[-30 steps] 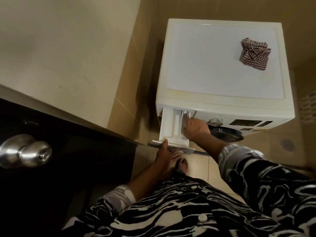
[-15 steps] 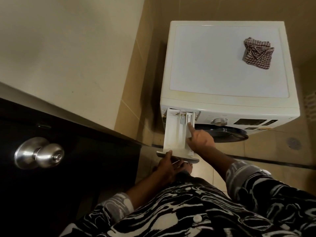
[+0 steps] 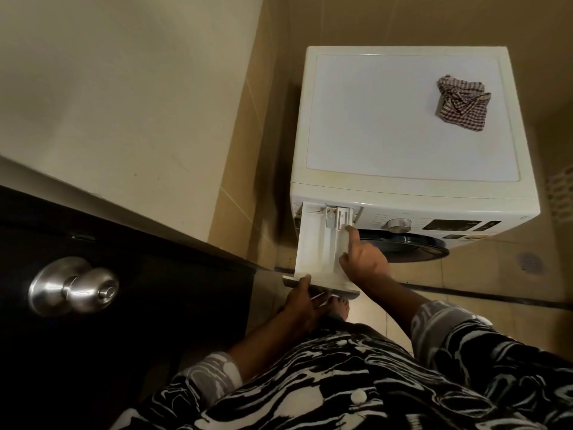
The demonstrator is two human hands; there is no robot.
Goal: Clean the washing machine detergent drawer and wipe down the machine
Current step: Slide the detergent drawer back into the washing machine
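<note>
A white front-loading washing machine (image 3: 403,119) stands in the corner. Its white detergent drawer (image 3: 313,243) is pulled far out at the front left. My left hand (image 3: 302,301) grips the drawer's front panel from below. My right hand (image 3: 364,262) rests over the drawer's right side, with the index finger stretched out and pressing on the small insert at the drawer's back right compartment. A crumpled red-and-white checked cloth (image 3: 462,103) lies on the machine's top, at the back right.
A dark door with a round metal knob (image 3: 73,285) stands close on my left. Tiled walls close in the machine on its left and back. A floor drain (image 3: 531,262) sits at the right. My bare foot (image 3: 338,307) is under the drawer.
The drawer has come further out of the machine. My right hand has shifted from inside the drawer's back end to pointing one finger at the insert. The view has moved slightly back.
</note>
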